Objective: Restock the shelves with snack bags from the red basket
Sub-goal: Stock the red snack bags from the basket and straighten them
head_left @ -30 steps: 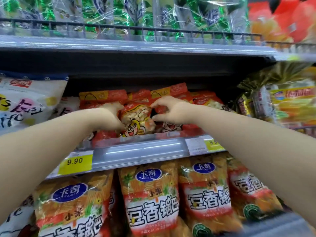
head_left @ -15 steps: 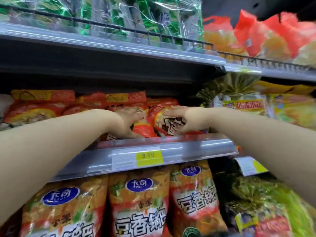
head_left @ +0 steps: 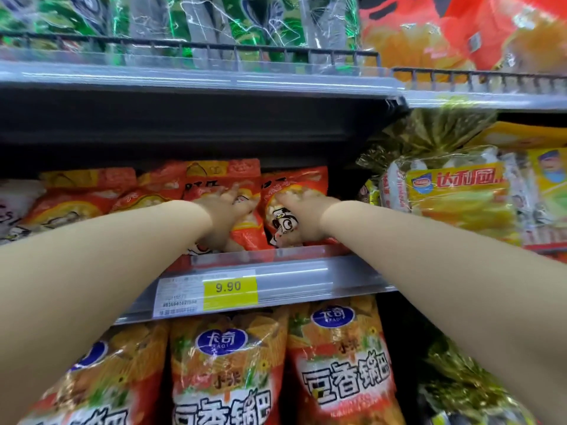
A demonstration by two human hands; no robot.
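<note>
We are reaching with both arms into the middle shelf (head_left: 306,277), above the yellow price tag (head_left: 230,288). The red basket is not in view. We are judging that the step in hand is the settling of a bag that is already on the shelf, not the fetching of a new one.

The left hand (head_left: 224,213) is lying on a red snack bag (head_left: 221,176) in the row. Its fingers (head_left: 236,191) are stretched forward and close together, pressing flat on the front of this bag. The right hand (head_left: 302,219) is covering the last red bag (head_left: 294,182) at the right end of the row. Its fingers (head_left: 294,197) are lying across the printed front, but they are blurred, so we cannot tell if they are pinching the foil or only pushing it.

The last red bag is standing nearly upright just behind the shelf rim, touching its neighbour on the left. Its long axis is running up and down, the sealed top is pointing up, and the cartoon face is looking toward us. On its right there is a dark gap, and then the yellow pack (head_left: 460,194).

For the next move, we are thinking that the bag needs a gentle push backward, so that it stands straight and does not tip over the rim.
</note>
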